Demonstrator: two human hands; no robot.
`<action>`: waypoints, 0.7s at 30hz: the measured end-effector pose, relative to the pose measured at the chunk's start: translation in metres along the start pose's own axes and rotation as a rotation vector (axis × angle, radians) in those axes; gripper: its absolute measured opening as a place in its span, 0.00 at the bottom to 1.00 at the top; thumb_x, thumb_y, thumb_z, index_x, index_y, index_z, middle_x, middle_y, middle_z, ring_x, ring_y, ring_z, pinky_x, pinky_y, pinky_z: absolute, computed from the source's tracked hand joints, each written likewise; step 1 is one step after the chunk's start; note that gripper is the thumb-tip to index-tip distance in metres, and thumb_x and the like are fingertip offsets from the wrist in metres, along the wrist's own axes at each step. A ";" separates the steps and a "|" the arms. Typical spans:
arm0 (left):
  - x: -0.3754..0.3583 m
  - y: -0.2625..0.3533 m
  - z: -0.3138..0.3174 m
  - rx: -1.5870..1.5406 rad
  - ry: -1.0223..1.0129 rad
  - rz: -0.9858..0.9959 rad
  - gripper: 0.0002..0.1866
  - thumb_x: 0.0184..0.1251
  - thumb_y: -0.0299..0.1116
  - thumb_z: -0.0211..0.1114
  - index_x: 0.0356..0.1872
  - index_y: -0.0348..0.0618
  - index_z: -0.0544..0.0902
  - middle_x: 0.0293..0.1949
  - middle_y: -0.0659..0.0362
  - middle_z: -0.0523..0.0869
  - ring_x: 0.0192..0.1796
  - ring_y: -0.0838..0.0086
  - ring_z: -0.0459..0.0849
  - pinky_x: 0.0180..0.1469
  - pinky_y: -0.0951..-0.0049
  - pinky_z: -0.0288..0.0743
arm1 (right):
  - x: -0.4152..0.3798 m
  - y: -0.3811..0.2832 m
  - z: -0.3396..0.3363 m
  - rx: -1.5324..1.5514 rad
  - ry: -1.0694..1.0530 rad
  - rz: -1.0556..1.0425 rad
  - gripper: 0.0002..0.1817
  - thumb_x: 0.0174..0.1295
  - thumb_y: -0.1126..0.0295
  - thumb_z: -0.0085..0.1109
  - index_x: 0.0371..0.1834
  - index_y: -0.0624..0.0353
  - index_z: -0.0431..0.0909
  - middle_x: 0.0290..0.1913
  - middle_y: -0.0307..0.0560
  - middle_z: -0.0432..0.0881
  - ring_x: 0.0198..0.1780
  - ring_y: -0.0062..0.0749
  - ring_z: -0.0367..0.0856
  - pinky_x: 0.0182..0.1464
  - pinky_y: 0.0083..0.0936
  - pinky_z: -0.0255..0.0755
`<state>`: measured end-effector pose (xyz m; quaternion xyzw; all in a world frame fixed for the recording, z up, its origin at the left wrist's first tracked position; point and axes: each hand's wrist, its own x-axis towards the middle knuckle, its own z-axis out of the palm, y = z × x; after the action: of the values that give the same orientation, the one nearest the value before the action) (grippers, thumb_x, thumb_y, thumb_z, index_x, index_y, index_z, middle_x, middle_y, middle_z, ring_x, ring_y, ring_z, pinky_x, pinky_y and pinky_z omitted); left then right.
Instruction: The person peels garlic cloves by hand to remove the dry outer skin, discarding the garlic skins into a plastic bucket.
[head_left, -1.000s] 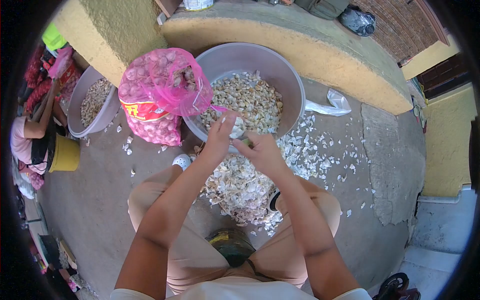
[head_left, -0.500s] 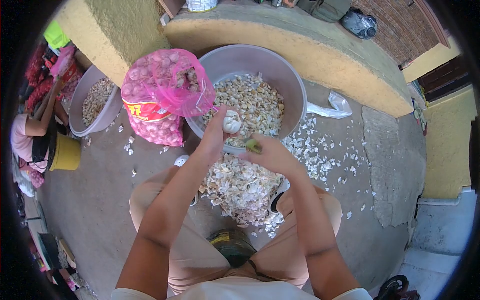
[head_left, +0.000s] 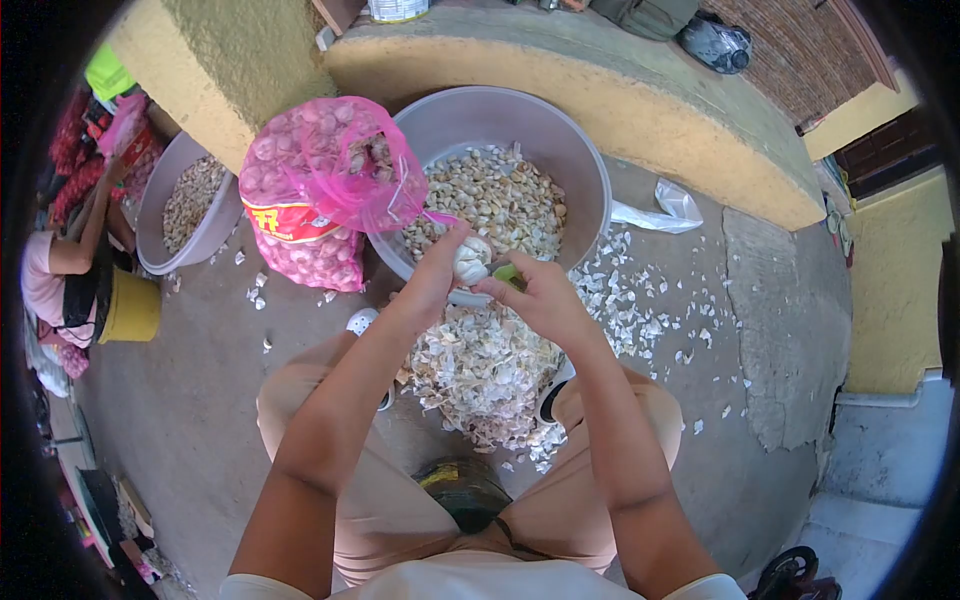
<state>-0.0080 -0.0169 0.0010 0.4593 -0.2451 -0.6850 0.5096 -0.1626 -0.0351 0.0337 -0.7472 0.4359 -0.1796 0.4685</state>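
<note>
My left hand (head_left: 437, 277) is closed around a white garlic bulb (head_left: 471, 262) above the near rim of a large tub (head_left: 590, 180). Close against the bulb, my right hand (head_left: 543, 298) grips a small knife with a green handle (head_left: 512, 275); its blade can hardly be made out. Inside the tub lie many separated garlic cloves (head_left: 500, 195). Below my hands, between my feet, is a heap of papery garlic skins (head_left: 480, 375).
A pink mesh sack of garlic bulbs (head_left: 300, 190) stands left of the tub. Skins litter the floor near a white plastic bag (head_left: 665, 210). At left, another person (head_left: 70, 255) sits by a yellow bucket (head_left: 130, 305) and a second tub (head_left: 220, 215). A low ledge (head_left: 600, 105) curves behind.
My right hand has moved up and inward with the knife, closing the gap to the garlic bulb. My left hand has shifted slightly down and right, still holding the bulb.
</note>
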 end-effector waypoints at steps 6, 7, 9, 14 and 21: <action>0.001 -0.003 -0.002 0.096 0.000 0.041 0.19 0.66 0.46 0.41 0.32 0.44 0.75 0.28 0.64 0.77 0.32 0.80 0.76 0.36 0.79 0.69 | 0.002 0.006 0.003 0.000 0.000 -0.004 0.21 0.53 0.53 0.56 0.41 0.61 0.74 0.24 0.55 0.77 0.27 0.43 0.76 0.31 0.30 0.67; 0.002 -0.006 -0.003 0.113 -0.013 0.056 0.19 0.66 0.46 0.41 0.32 0.44 0.75 0.28 0.64 0.77 0.31 0.80 0.75 0.35 0.79 0.68 | 0.002 0.005 0.003 -0.012 -0.011 -0.002 0.22 0.53 0.53 0.56 0.41 0.61 0.74 0.24 0.55 0.77 0.27 0.43 0.76 0.30 0.31 0.66; 0.002 -0.008 -0.004 0.128 -0.031 0.075 0.18 0.66 0.46 0.42 0.32 0.44 0.75 0.27 0.64 0.77 0.31 0.81 0.75 0.35 0.79 0.67 | 0.002 0.002 0.002 -0.039 -0.032 0.002 0.22 0.54 0.53 0.55 0.41 0.61 0.75 0.24 0.56 0.77 0.27 0.44 0.76 0.30 0.31 0.66; -0.001 -0.007 -0.002 0.103 -0.016 0.071 0.17 0.65 0.46 0.44 0.32 0.44 0.75 0.27 0.64 0.77 0.30 0.80 0.74 0.34 0.79 0.67 | 0.005 0.012 0.007 -0.012 -0.074 -0.062 0.21 0.55 0.53 0.54 0.42 0.60 0.75 0.18 0.51 0.75 0.21 0.42 0.73 0.27 0.30 0.65; -0.005 -0.011 -0.001 0.088 0.094 -0.014 0.18 0.63 0.49 0.47 0.32 0.45 0.75 0.27 0.63 0.77 0.27 0.82 0.73 0.28 0.80 0.66 | 0.007 0.018 0.012 -0.123 -0.082 -0.136 0.19 0.55 0.53 0.54 0.25 0.60 0.75 0.14 0.50 0.73 0.18 0.41 0.72 0.23 0.31 0.64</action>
<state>-0.0120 -0.0080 -0.0068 0.5147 -0.2473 -0.6549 0.4950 -0.1593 -0.0378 0.0113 -0.8090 0.3749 -0.1530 0.4260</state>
